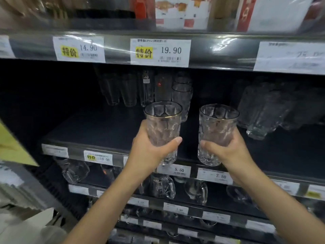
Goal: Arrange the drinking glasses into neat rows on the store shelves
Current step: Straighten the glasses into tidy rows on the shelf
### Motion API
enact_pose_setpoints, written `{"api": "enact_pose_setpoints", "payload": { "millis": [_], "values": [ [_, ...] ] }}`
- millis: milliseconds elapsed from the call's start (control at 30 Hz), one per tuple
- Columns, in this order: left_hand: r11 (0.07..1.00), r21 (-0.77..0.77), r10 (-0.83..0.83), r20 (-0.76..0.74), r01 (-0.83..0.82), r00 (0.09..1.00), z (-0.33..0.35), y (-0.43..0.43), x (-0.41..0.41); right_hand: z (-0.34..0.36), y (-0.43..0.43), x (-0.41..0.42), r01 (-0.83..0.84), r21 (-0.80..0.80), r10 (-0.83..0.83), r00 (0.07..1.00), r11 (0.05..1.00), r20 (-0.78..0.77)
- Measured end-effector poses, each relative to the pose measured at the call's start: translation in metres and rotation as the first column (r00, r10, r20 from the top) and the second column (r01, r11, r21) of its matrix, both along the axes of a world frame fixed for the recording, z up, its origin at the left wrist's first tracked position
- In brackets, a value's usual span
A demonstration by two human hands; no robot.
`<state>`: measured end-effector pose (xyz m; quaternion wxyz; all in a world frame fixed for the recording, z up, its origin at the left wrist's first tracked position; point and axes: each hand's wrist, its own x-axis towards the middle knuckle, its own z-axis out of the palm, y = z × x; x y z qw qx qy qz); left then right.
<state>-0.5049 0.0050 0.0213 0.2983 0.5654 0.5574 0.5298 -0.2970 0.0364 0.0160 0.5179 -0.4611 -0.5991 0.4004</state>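
The left hand (149, 152) grasps a tall clear faceted glass with a gold rim (163, 124); the right hand (228, 148) grasps a second glass of the same kind (217, 127). Both are upright, in front of the dark shelf (98, 131) at its front edge. It seems best to set them down gently, in line with the similar glass (182, 97) further back. The upper price labels read 特价 14.90 (79, 49) and 特价 19.90 (160, 52); the lower price labels read 5.50 (174, 170) and 7.50 (215, 176)

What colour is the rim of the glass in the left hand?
Gold: a thin band on the clear faceted drinking glass, seen in the head view.
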Motion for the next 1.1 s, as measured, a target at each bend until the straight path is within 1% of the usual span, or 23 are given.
{"api": "enact_pose_setpoints", "payload": {
  "millis": [100, 467, 700, 900, 1000, 1100],
  "values": [
    [1.0, -0.011, -0.019, -0.003, 0.019, 1.0, 0.001, 0.012, 0.003, 0.002, 0.009, 0.0, 0.01, -0.002, -0.01, 1.0, 1.0, -0.005],
    [0.997, -0.068, -0.039, -0.048, 0.035, 0.998, -0.006, 0.061, 0.011, 0.001, 0.046, 0.001, -0.036, -0.011, 0.037, 0.999, 0.999, 0.025],
    [0.996, -0.069, -0.058, -0.048, 0.055, 0.997, -0.027, 0.088, 0.011, -0.014, 0.068, 0.01, 0.014, -0.027, -0.012, 0.999, 1.0, 0.048],
    [0.989, -0.09, -0.125, -0.076, 0.118, 0.989, -0.029, 0.103, 0.01, -0.022, 0.084, 0.015, 0.048, -0.065, -0.049, 0.999, 0.997, -0.004],
    [0.985, -0.097, -0.148, -0.051, 0.143, 0.988, -0.031, 0.111, 0.01, -0.024, 0.094, 0.016, 0.073, -0.072, -0.074, 0.997, 0.995, -0.016],
    [0.983, -0.103, -0.162, -0.064, 0.155, 0.985, -0.033, 0.117, 0.009, -0.026, 0.109, 0.016, 0.093, -0.084, -0.095, 0.995, 0.992, -0.02]
  ]
}}
